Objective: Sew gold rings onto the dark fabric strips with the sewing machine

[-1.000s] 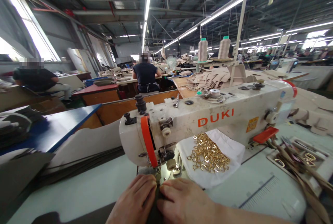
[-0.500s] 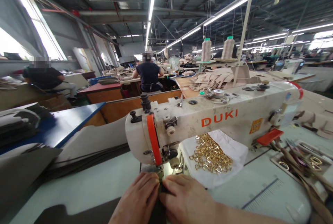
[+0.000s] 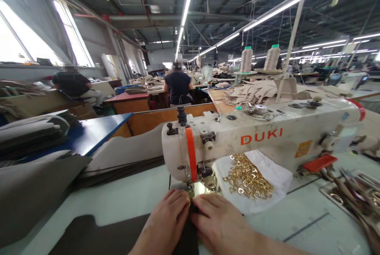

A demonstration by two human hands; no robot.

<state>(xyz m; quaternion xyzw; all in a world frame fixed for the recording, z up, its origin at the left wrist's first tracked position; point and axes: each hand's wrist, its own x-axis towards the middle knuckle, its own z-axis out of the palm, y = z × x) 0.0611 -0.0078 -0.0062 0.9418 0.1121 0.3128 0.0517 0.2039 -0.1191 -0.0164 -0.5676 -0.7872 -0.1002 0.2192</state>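
A dark grey-brown fabric piece [image 3: 109,233] lies on the pale sewing table, running under both hands up to the needle area of a white sewing machine [image 3: 225,128]. My left hand [image 3: 168,221] is closed on the fabric, its fingertips bunched just in front of the lit presser foot. Close beside it, my right hand [image 3: 221,219] also grips the fabric, fingers curled, thumb side facing the left hand. The fabric edge between the fingertips is mostly hidden. Gold D-shaped rings [image 3: 249,178] are heaped on a white cloth [image 3: 279,172] right of the needle.
Stacked grey fabric panels [image 3: 127,150] lie left of the machine, with more on a blue-edged table [image 3: 109,130]. To the right sits a tray [image 3: 329,195] with straps and rings. Thread cones [image 3: 271,58] stand behind. Two people [image 3: 178,83] sit farther off.
The view has turned slightly left, so everything sits farther right in the picture. Both hands stay on the fabric at the needle, and more of the dark piece shows.
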